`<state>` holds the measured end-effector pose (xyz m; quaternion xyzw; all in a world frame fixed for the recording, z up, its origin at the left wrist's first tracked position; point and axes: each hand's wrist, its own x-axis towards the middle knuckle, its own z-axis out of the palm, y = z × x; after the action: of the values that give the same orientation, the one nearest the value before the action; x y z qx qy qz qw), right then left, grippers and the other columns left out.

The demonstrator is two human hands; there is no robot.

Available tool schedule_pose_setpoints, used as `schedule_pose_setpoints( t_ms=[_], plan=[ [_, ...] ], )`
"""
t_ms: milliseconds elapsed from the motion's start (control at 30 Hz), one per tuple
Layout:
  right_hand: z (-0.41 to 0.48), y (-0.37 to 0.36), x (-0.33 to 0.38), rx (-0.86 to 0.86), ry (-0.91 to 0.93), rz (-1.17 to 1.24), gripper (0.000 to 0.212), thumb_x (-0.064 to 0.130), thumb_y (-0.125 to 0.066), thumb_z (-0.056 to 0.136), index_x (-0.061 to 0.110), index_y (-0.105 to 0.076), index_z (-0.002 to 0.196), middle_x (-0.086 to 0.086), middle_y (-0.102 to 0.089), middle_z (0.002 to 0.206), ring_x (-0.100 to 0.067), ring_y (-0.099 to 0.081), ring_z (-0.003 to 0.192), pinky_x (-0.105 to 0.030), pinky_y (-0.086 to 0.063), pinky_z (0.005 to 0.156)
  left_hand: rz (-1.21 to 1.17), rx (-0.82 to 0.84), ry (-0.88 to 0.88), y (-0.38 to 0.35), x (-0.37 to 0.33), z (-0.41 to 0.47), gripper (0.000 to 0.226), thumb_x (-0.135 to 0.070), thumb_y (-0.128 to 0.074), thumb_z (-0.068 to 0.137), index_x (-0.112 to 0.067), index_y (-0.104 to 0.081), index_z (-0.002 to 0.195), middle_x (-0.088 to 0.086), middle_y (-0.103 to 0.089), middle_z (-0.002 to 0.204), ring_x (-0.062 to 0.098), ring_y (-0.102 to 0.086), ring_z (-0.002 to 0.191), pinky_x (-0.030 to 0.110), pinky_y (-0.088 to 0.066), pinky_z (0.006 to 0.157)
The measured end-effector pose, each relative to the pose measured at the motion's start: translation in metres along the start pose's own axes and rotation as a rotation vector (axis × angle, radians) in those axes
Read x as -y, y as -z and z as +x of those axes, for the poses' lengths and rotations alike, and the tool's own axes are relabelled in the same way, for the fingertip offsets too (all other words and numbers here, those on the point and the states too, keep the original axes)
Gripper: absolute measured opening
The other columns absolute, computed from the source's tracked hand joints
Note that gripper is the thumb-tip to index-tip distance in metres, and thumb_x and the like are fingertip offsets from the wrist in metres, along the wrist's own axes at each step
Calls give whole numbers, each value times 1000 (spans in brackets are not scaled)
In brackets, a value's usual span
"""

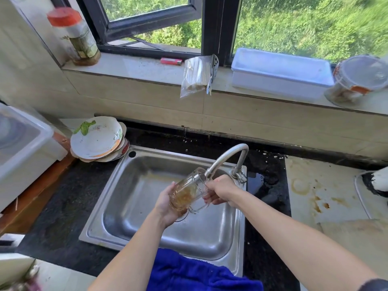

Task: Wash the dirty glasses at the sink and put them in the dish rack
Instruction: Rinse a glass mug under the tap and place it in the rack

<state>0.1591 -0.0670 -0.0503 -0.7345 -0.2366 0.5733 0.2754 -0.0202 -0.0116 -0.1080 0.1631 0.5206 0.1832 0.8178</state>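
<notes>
Now | left grip (168, 203) holds glass mug (184, 194); right grip (221, 191) clasps it too | tilted under tap (243, 158); jar (79, 38) label unreadable

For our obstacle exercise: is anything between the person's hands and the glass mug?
Nothing visible: the left hand grips the glass mug at its base and the right hand grips it near the rim.

I see one view only: head camera, wide-angle, facing forward and down, close above sink (142, 196), windowsill (136, 68) at top.
</notes>
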Motion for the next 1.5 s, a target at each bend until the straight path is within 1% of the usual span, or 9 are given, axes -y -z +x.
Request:
schedule_pose_setpoints(
  t_ms=[133, 267, 467, 667, 767, 1033, 1167, 1267, 1500],
  plan=[
    [4, 8, 6, 22, 63, -86, 17, 17, -63, 93, 5, -63, 105, -8, -68, 93, -18, -67, 59, -27, -51, 51, 91, 2, 79, 2, -1, 2, 50, -55, -43, 93, -14, -73, 92, 11, -71, 93, 26, -58, 72, 30, -39, 62],
    [8, 10, 5, -26, 73, -41, 15, 13, -67, 90, -1, -66, 92, -18, -67, 88, -30, -73, 71, -31, -56, 57, -25, 67, 46, -4, 3, -1, 36, -40, -50, 93, -11, -68, 85, 15, -70, 90, 30, -60, 79, 37, -43, 70],
    [4, 15, 8, 49, 74, -118, 6, 11, -64, 92, 6, -62, 91, -13, -68, 87, -23, -72, 67, -24, -52, 49, 71, 54, 116, -6, 1, 2, 49, -56, -49, 88, -13, -73, 87, 8, -68, 81, 22, -56, 58, 23, -43, 47],
    [5, 15, 7, 26, 43, -36, 12, 12, -63, 93, 1, -63, 89, -17, -71, 79, -24, -72, 64, -22, -52, 46, -59, 105, 85, -13, -2, 1, 39, -43, -50, 90, -11, -64, 108, 15, -67, 101, 31, -59, 76, 32, -47, 62],
    [3, 16, 4, 100, 19, -92, 8, 9, -60, 95, 3, -59, 91, -14, -71, 82, -21, -69, 64, -24, -54, 50, 31, 104, 98, -8, -1, 3, 44, -50, -50, 88, -13, -72, 95, 12, -68, 91, 26, -55, 63, 25, -37, 49],
    [10, 4, 5, 16, 52, -43, 22, 1, -60, 93, 4, -58, 71, -10, -61, 62, -26, -65, 53, -29, -52, 47, -117, 155, 42, -9, -1, -3, 28, -32, -47, 84, -14, -68, 90, 16, -69, 97, 32, -61, 85, 40, -46, 77],
    [1, 7, 8, 117, -9, -71, 21, 8, -57, 96, -12, -62, 97, -21, -69, 80, -24, -69, 62, -22, -52, 45, -57, 64, 49, 0, -1, 1, 39, -39, -41, 92, -12, -65, 107, 13, -68, 96, 26, -57, 74, 31, -39, 61],
    [3, 9, 13, 110, 60, -169, 19, 12, -60, 94, -3, -58, 107, -19, -67, 100, -21, -68, 64, -25, -53, 48, 94, 39, 129, 4, -3, 4, 46, -48, -41, 93, -13, -67, 107, 12, -66, 91, 24, -55, 67, 27, -39, 56],
    [-1, 1, 11, 75, 9, -52, 17, 10, -59, 95, -4, -61, 86, -18, -70, 77, -23, -69, 61, -21, -51, 44, -24, 92, 52, -1, -7, 2, 45, -44, -45, 93, -8, -65, 109, 16, -68, 98, 29, -60, 77, 34, -42, 65]
  ],
)
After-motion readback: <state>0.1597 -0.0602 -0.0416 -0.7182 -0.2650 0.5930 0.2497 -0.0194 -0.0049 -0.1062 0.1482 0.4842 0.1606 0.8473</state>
